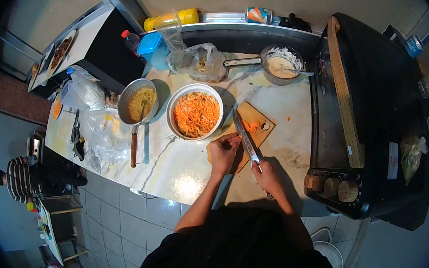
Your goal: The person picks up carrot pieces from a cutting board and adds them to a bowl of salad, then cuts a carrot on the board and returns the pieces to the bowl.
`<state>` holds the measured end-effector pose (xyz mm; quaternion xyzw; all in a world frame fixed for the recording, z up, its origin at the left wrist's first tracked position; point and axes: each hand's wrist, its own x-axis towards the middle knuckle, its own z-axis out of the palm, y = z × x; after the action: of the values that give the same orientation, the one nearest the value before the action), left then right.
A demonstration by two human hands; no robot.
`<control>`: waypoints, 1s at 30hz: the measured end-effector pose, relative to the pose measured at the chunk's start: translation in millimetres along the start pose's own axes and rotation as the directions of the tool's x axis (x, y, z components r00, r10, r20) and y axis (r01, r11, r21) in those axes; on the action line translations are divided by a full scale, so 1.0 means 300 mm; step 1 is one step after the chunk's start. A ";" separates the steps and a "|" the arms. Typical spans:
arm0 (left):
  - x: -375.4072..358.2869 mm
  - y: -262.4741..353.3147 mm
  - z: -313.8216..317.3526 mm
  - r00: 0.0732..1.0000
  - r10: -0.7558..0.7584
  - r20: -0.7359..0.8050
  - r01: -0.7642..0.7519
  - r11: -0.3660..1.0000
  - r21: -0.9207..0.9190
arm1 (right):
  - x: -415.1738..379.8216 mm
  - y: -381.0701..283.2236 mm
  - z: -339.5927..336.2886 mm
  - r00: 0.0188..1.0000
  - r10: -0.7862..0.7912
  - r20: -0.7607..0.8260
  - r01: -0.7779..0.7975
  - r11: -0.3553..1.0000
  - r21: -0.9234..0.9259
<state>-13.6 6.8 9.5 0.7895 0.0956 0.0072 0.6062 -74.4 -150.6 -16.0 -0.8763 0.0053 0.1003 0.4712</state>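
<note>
My right hand [267,177] is wrapped round the handle of a large kitchen knife [246,137], whose blade points away from me across a wooden cutting board [248,112]. Left of the blade, my left hand [224,154] rests on the board with its fingers curled together; whatever they hold is hidden. Chopped orange carrot pieces [251,125] lie just right of the blade. Beyond my left hand stands a white bowl [171,118] filled with shredded carrot [197,115].
A saucepan [126,102] of pale strips stands left of the bowl. At the back are a plastic bag [207,61], a blue-lidded container [152,49] and a pan of batter [281,68] with a spoon. A black oven [374,107] borders the right. Another person [23,180] is far left.
</note>
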 end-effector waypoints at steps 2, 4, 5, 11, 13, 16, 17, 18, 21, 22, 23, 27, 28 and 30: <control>0.005 -0.038 0.002 1.000 0.016 0.005 -0.016 0.998 -0.060 | -0.011 -0.018 -0.009 1.000 0.023 0.007 -0.023 1.000 0.018; 0.010 -0.029 0.000 0.999 0.033 0.006 -0.032 0.992 -0.120 | -0.015 -0.044 -0.029 0.999 0.044 0.015 -0.044 0.998 0.035; 0.008 -0.024 -0.003 1.000 0.017 0.007 -0.016 0.988 -0.155 | -0.015 -0.048 -0.038 0.998 0.036 0.044 -0.040 0.996 0.080; -0.014 0.122 -0.057 0.998 0.014 -0.060 -0.026 0.979 -0.202 | 0.003 -0.085 -0.059 0.989 -0.151 -0.002 0.151 0.988 0.043; -0.012 0.144 -0.077 0.996 0.035 -0.079 -0.056 0.959 -0.279 | 0.006 -0.150 -0.093 0.990 -0.139 0.033 0.137 0.989 0.062; 0.004 0.166 -0.122 0.993 0.053 -0.104 -0.082 0.951 -0.299 | 0.037 -0.206 -0.096 0.976 -0.217 0.020 0.216 0.975 0.048; 0.014 0.168 -0.140 0.992 0.052 -0.112 -0.083 0.950 -0.300 | 0.049 -0.226 -0.096 0.975 -0.222 0.027 0.220 0.974 0.048; 0.026 0.168 -0.161 0.990 0.073 -0.123 -0.109 0.945 -0.309 | 0.061 -0.248 -0.095 0.976 -0.210 0.051 0.207 0.977 0.057; 0.062 0.161 -0.222 0.983 0.084 -0.162 -0.138 0.923 -0.360 | 0.099 -0.322 -0.084 0.975 -0.198 0.097 0.192 0.979 0.070; 0.076 0.164 -0.246 0.980 0.069 -0.188 -0.125 0.944 -0.306 | 0.113 -0.339 -0.071 0.966 -0.249 0.062 0.246 0.968 0.049; 0.090 0.170 -0.273 0.975 0.055 -0.215 -0.109 0.962 -0.251 | 0.129 -0.357 -0.062 0.953 -0.300 0.030 0.299 0.954 0.027; 0.151 0.141 -0.369 0.984 0.117 -0.131 -0.131 0.986 -0.105 | 0.201 -0.392 -0.020 0.967 -0.255 0.004 0.249 0.940 -0.232; 0.157 0.137 -0.390 0.982 0.135 -0.131 -0.144 0.988 -0.061 | 0.212 -0.394 -0.018 0.966 -0.259 0.015 0.256 0.939 -0.230; 0.164 0.143 -0.422 0.981 0.114 -0.156 -0.119 0.993 -0.024 | 0.230 -0.398 -0.023 0.964 -0.265 0.014 0.258 0.922 -0.289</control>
<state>24.7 125.1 79.0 0.7807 0.0957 0.1053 0.6085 6.7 -84.0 73.8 -0.9295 -0.1201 0.0250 0.3477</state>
